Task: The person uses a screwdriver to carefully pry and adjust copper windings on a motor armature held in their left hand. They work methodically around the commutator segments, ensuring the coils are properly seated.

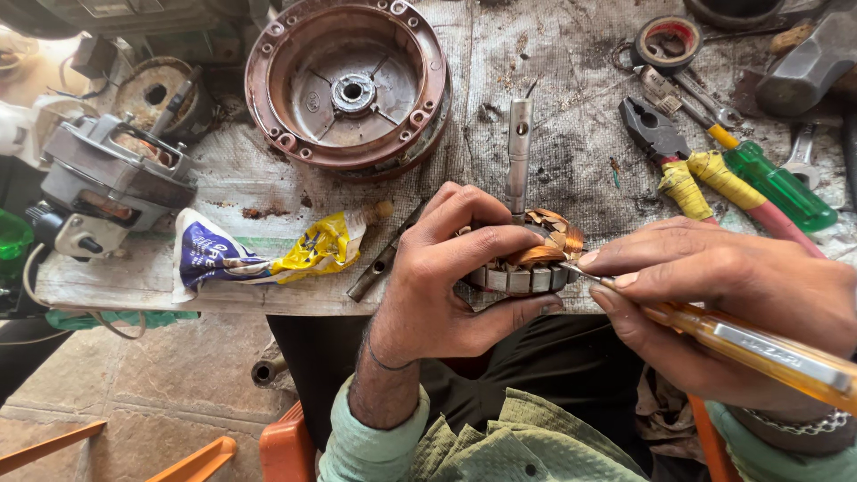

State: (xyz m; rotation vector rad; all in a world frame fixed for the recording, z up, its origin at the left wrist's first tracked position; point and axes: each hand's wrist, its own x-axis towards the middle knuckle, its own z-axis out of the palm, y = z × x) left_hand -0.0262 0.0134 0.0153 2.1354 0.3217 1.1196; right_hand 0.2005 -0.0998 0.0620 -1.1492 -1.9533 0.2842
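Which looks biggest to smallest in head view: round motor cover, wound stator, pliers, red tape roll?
1. round motor cover
2. pliers
3. wound stator, partly hidden by the left hand; close to the pliers, so unsure
4. red tape roll

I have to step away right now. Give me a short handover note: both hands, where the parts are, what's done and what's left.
Left hand: grips the wound stator, shaft pointing away, at the workbench edge.
Right hand: holds the amber-handled screwdriver, tip at the copper winding.
Nearby: reddish motor cover behind, pliers to the right, crumpled packet to the left.
Done: stator is out of its housing.
Left: the work at the windings; how far along, cannot tell.
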